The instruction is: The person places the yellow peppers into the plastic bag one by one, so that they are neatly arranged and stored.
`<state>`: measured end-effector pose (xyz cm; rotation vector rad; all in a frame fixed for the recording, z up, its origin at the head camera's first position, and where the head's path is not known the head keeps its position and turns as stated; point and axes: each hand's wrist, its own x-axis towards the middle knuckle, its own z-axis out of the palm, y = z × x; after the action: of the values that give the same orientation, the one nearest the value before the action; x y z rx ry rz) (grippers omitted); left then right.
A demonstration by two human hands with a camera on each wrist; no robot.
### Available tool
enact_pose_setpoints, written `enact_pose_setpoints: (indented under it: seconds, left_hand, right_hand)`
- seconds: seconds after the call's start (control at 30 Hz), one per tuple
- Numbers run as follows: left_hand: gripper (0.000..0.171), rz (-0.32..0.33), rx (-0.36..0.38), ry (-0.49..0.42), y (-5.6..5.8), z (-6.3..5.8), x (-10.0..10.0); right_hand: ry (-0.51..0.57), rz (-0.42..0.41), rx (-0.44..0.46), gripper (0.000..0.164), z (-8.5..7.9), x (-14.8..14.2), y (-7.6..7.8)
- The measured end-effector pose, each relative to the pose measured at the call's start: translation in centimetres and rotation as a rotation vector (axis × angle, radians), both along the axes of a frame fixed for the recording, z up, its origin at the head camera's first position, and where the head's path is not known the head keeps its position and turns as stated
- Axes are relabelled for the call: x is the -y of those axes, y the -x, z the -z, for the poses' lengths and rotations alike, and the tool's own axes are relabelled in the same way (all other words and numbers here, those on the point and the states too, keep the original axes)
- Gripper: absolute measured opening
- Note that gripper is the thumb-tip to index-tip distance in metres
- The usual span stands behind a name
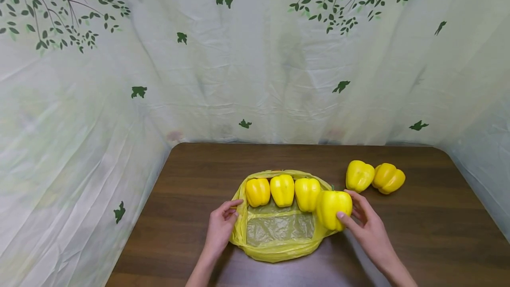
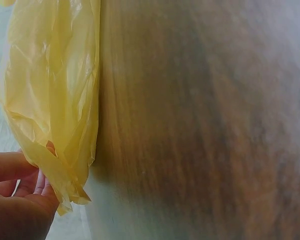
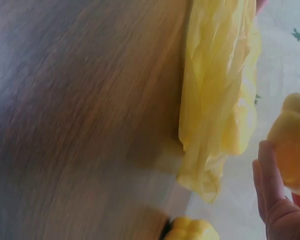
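Note:
A yellow plastic bag point(image 1: 279, 251) lies with its mouth spread wide on the table. Inside it, along the far side, three yellow bell peppers point(image 1: 282, 191) stand in a row. My right hand point(image 1: 368, 229) holds another yellow bell pepper point(image 1: 334, 211) over the bag's right rim, thumb in front and fingers behind. In the right wrist view this bell pepper point(image 3: 292, 145) is raised beside the bag point(image 3: 215, 85). My left hand point(image 1: 220, 227) pinches the bag's left edge; the left wrist view shows the fingers point(image 2: 10, 166) at the gathered film point(image 2: 60, 165).
Two more yellow bell peppers point(image 1: 360, 176) point(image 1: 388, 178) lie side by side on the brown wooden table point(image 1: 207, 163), right of the bag. A pale curtain point(image 1: 255, 65) with leaf prints hangs behind the table and along its sides.

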<state>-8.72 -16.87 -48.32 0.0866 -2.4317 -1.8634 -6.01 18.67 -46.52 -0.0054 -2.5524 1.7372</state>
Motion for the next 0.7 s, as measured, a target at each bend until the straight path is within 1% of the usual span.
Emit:
enact_pose_setpoints:
  seconds: [0.17, 0.23, 0.33, 0.47, 0.7]
  left_hand:
    - [0.036, -0.014, -0.006, -0.009, 0.6, 2.2, 0.5]
    - [0.036, -0.013, -0.017, -0.009, 0.7, 2.6, 0.6]
    - [0.036, -0.004, -0.042, -0.013, 0.7, 2.8, 0.6]
    - [0.036, -0.001, -0.047, -0.008, 0.7, 2.8, 0.6]
    - [0.036, 0.002, -0.035, -0.007, 0.7, 2.8, 0.6]
  right_hand:
    - [0.019, -0.012, 0.020, 0.062, 0.0, 0.7, 0.1]
    - [0.041, -0.021, 0.022, 0.062, 0.0, 1.0, 0.1]
    - [0.072, -0.036, 0.028, 0.061, 0.1, 1.5, 0.1]
    - [0.084, -0.051, 0.034, 0.063, 0.3, 2.1, 0.2]
    - [0.139, -0.095, -0.018, 0.059, 0.9, 2.8, 0.6]
